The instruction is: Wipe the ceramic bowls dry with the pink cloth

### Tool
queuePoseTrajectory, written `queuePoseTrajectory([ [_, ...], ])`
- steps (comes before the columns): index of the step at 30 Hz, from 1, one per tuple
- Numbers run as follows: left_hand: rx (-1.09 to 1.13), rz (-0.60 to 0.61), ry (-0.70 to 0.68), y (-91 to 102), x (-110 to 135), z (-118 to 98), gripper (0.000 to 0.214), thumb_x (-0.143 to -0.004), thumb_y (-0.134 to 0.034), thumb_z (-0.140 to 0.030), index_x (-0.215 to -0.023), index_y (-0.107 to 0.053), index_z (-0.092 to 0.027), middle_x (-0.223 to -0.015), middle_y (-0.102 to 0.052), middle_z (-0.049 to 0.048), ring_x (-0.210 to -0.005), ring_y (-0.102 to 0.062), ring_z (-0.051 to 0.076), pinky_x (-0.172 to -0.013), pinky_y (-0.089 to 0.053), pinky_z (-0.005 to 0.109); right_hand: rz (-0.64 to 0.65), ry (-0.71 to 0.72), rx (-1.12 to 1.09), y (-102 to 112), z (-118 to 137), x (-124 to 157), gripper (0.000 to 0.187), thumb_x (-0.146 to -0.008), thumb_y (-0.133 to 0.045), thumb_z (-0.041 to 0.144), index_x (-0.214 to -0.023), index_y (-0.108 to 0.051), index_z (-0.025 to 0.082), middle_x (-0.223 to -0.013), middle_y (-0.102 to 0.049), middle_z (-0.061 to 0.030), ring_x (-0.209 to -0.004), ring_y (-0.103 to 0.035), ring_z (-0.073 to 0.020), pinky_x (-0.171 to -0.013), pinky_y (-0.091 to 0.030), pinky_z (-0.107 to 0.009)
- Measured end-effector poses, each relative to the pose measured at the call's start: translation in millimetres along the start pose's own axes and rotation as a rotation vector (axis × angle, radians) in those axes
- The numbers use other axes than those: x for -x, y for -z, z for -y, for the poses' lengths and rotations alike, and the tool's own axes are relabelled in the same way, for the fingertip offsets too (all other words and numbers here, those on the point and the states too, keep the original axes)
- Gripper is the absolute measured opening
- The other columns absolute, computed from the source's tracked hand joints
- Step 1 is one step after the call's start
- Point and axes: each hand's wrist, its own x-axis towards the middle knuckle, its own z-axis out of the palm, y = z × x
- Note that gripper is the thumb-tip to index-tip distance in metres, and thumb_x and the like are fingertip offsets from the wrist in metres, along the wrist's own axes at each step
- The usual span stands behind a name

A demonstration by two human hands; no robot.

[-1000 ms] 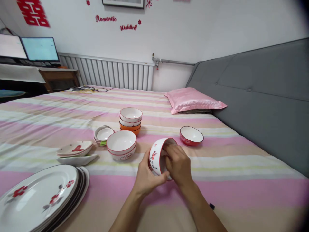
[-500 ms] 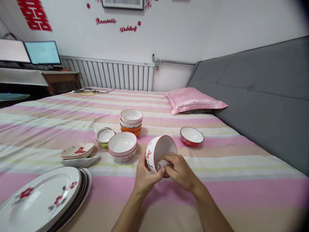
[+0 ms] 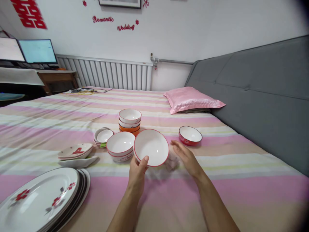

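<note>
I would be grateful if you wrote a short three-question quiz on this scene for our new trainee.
1. Which hand holds the tilted white bowl?
2. True or false: the red bowl stands apart from the tall bowl stack.
3. Fill the gap: the lower bowls in that stack are ____ on the outside.

Key: 1. The left hand. 2. True. 3. Orange.
</note>
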Motion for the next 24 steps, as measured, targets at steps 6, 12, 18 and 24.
queuePoseTrajectory([
  [6,0.032,0.141,0.091,-7.6,7.0,-4.6,0.071,-0.066,-0.075,-0.046,-0.125,-0.055,-0.013,-0.115,-0.066,0.0164,-0.106,-0.061,0.033,-0.082,-0.053,0.037,0.232,-0.199,-0.272,-17.4,20.0,12.2,0.032,-0.078,-0.059,0.039,-0.102,-0.060,0.018,-0.063,-0.063,0.0007,-0.049,-0.057,-0.0146,-0.040,-0.038,-0.022],
  [12,0.075,0.266,0.100,-9.1,3.2,-1.4,0.073,-0.066,-0.073,-0.057,-0.124,-0.055,-0.017,-0.129,-0.057,0.0149,-0.117,-0.055,0.032,-0.088,-0.050,0.037,0.076,-0.380,-0.407,-19.8,12.4,9.2,0.022,-0.067,-0.049,0.021,-0.088,-0.055,0.019,-0.054,-0.059,0.0033,-0.043,-0.055,-0.0138,-0.041,-0.041,-0.023],
  [18,-0.045,0.145,0.135,-1.5,-4.7,-4.2,0.077,-0.065,-0.074,-0.056,-0.126,-0.052,-0.015,-0.123,-0.060,0.0169,-0.109,-0.060,0.029,-0.091,-0.047,0.039,-0.231,-0.418,-0.337,25.5,6.1,-21.2,0.020,-0.065,-0.051,0.019,-0.085,-0.054,0.017,-0.052,-0.060,0.0004,-0.044,-0.057,-0.0159,-0.040,-0.042,-0.022],
  [24,-0.259,0.059,0.032,-3.9,-3.0,-11.1,0.060,-0.063,-0.075,-0.053,-0.106,-0.064,-0.013,-0.095,-0.069,0.0115,-0.078,-0.066,0.022,-0.076,-0.050,0.033,-0.409,-0.431,-0.179,77.3,-8.3,-70.9,0.012,-0.077,-0.051,0.016,-0.084,-0.059,0.010,-0.061,-0.064,-0.0075,-0.051,-0.059,-0.0163,-0.045,-0.047,-0.025],
])
